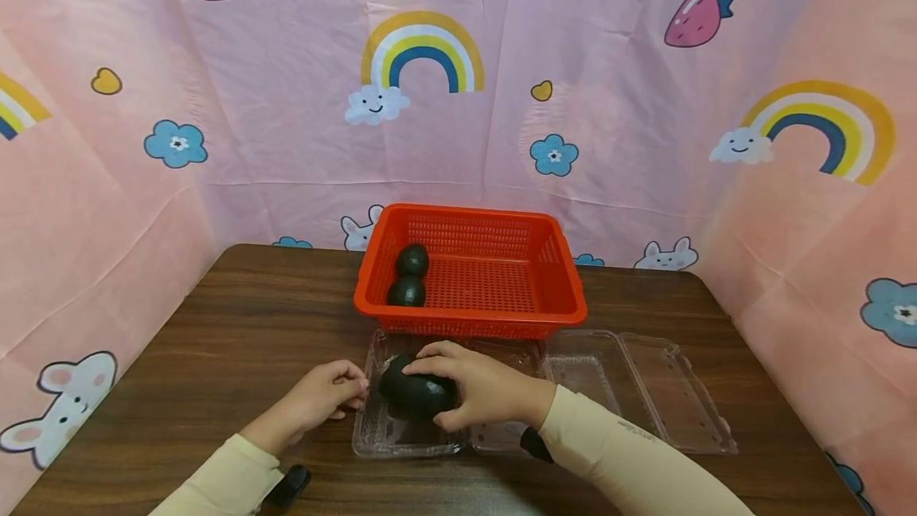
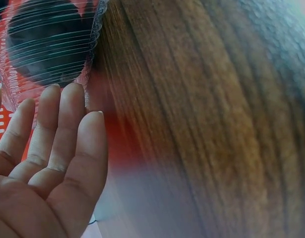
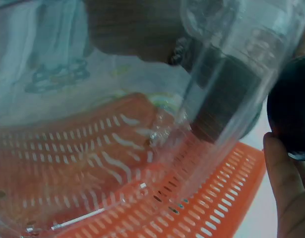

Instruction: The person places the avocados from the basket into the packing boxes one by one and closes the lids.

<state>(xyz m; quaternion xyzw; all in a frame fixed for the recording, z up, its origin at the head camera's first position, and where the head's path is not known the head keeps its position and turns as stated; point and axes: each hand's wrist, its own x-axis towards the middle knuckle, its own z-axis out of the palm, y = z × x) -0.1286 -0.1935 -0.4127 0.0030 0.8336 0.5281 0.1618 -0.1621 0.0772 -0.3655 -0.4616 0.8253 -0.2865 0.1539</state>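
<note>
My right hand (image 1: 480,385) grips a dark avocado (image 1: 433,398) over the base of a clear plastic clamshell box (image 1: 368,443). Another dark, rounded shape, likely a second avocado (image 1: 391,379), shows just behind and left of it, partly hidden. In the right wrist view, fingertips touch the side of the held avocado (image 3: 292,106). At the box's left wall is my left hand (image 1: 325,396), its fingers relaxed with nothing in them. Through the ribbed wall, the left wrist view shows a dark avocado (image 2: 45,42) right beyond those fingertips.
Behind the boxes stands a red perforated basket (image 1: 473,317) with two avocados, one (image 1: 411,260) behind the other (image 1: 407,291), at its left end. A second clear clamshell (image 1: 673,396) lies open at the right. Everything sits on a brown wooden table (image 1: 236,341).
</note>
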